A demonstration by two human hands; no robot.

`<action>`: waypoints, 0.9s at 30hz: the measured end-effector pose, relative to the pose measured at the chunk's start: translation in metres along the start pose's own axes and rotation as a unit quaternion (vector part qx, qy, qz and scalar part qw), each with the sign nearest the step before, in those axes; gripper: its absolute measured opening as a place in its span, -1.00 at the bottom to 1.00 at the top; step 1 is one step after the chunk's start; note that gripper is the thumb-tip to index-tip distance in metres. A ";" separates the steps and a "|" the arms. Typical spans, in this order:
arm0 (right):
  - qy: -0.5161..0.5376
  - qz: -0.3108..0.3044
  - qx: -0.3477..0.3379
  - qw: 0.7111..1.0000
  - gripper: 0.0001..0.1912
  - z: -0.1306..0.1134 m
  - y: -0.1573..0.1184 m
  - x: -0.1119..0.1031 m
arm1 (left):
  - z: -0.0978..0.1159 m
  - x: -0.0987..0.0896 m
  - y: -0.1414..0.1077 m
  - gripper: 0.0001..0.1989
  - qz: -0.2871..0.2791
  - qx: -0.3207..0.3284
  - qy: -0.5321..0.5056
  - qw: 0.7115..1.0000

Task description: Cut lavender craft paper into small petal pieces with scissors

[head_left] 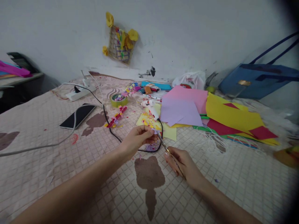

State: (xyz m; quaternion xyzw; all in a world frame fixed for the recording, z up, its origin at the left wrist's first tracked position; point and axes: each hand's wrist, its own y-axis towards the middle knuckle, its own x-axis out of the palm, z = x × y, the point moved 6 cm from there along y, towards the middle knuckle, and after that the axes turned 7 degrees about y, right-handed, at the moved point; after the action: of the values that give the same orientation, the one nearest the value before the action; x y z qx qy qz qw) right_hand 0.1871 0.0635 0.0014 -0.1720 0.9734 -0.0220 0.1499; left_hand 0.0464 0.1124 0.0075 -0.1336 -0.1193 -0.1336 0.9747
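Observation:
Between the thumb and fingers of my left hand (142,136) is a small lilac paper piece (154,131). My right hand (183,165) grips a slim metal tool (174,160) with a gold patterned shaft, whose exact kind I cannot make out. Its tip meets or nearly meets the lilac piece. Just beyond my hands, a white glue gun (153,112) lies on a pale yellow sheet (171,132) strewn with small paper scraps. A red strip with pink and yellow bits (116,116) lies to the left.
A black cord (112,132) loops around my left hand. At the left are a phone (78,116), a power strip (80,93) and a tape roll (118,100). Lilac paper (179,110), yellow paper (233,112) and white string (215,140) lie at the right, before a blue bag (259,81).

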 end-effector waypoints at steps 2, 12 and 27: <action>-0.005 0.000 0.003 1.000 -0.58 0.000 0.000 0.000 | 0.000 -0.001 0.000 -0.82 0.000 0.000 0.001 1.000; -0.004 0.009 -0.010 1.000 -0.58 -0.001 0.000 -0.001 | -0.002 0.003 -0.001 -0.81 -0.030 -0.009 0.003 1.000; -0.013 0.003 -0.010 1.000 -0.58 0.002 0.000 0.000 | 0.001 0.002 0.000 -0.81 -0.026 0.007 -0.005 1.000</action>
State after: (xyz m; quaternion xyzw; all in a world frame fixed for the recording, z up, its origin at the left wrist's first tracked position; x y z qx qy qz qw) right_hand 0.1871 0.0636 -0.0003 -0.1706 0.9721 -0.0098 0.1605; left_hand 0.0476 0.1122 0.0094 -0.1239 -0.1284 -0.1578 0.9712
